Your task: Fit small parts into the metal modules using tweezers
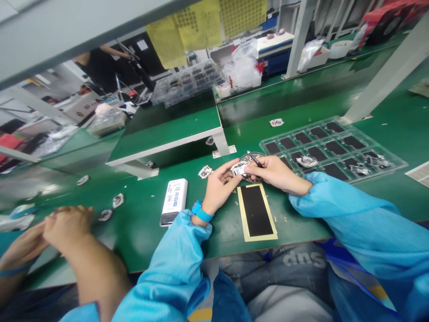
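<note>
My left hand point(221, 183) is closed on a small white housing with dark and metallic bits point(239, 169), pinched between thumb and fingers. In my right hand point(273, 173) is a thin black pen-like tool point(255, 159), its exact kind unclear; the right fingertips also touch the housing. Right below both hands is a round dish point(254, 179) of small parts, partly hidden by them. A black rectangular pad with a yellow border point(257, 210) lies nearer to me. One more white housing point(205, 171) rests just left of my left hand.
A clear compartment tray point(335, 150) with dark pads and some housings sits at right. A white power bank point(173, 201) lies at left. Behind it stands a low green shelf point(170, 120). A co-worker's hands point(63, 228) rest on the bench at far left.
</note>
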`<action>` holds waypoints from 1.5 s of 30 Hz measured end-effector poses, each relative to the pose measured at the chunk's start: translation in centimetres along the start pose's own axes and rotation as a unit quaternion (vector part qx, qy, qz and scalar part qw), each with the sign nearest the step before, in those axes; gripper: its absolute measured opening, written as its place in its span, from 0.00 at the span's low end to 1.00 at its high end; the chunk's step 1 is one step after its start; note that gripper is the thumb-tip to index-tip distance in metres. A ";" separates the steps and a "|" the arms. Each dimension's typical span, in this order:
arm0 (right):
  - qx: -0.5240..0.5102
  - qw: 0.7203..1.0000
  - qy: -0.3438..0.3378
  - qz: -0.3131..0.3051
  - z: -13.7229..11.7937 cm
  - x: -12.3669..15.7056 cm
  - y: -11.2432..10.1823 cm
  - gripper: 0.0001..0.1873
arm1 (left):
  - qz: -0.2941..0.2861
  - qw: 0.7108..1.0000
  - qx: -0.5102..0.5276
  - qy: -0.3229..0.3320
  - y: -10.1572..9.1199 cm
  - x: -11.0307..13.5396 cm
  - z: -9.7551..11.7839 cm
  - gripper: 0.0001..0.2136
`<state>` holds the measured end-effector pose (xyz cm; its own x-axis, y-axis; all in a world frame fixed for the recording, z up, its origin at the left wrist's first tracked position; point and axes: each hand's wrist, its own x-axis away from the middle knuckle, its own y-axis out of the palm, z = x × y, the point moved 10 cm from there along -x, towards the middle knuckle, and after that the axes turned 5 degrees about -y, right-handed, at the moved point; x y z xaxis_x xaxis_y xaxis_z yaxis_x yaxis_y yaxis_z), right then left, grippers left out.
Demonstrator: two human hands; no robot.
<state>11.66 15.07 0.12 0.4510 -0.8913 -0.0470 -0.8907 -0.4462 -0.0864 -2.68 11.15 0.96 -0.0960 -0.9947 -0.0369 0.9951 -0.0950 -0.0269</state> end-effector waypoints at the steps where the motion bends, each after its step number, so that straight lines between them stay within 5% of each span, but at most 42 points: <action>1: -0.001 1.000 0.005 0.003 0.1 0.0 -0.1 0.19 | -0.001 1.000 -0.010 0.005 0.0 0.0 -0.1 0.26; 8: -0.012 1.000 -0.013 0.005 0.1 -0.1 0.1 0.19 | 0.034 0.995 -0.087 0.042 -0.8 0.0 0.4 0.26; 13: -0.039 0.999 -0.014 -0.012 0.3 -0.3 0.3 0.17 | 0.018 1.000 -0.019 0.014 -0.5 -0.1 0.3 0.27; 20: -0.017 0.999 -0.029 -0.037 -0.6 -0.3 0.4 0.15 | 0.051 0.998 -0.028 -0.004 -1.7 -0.2 0.2 0.17; 28: 0.001 0.998 -0.065 -0.024 -1.7 -0.1 -0.2 0.13 | 0.049 0.999 -0.010 -0.003 -1.3 -0.3 0.2 0.12; 39: 0.042 0.996 -0.077 0.018 -1.5 -0.1 -0.8 0.11 | 0.094 0.987 -0.117 0.057 -1.6 0.4 1.1 0.09; 45: 0.012 0.994 -0.090 0.056 -2.2 0.0 -1.7 0.08 | 0.048 0.999 0.010 0.010 -0.9 0.1 0.2 0.21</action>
<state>13.07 15.62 2.42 0.3544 -0.9054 -0.2338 -0.9351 -0.3419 -0.0935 -3.59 11.14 1.18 0.0001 -0.9983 -0.0590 1.0000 0.0002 -0.0016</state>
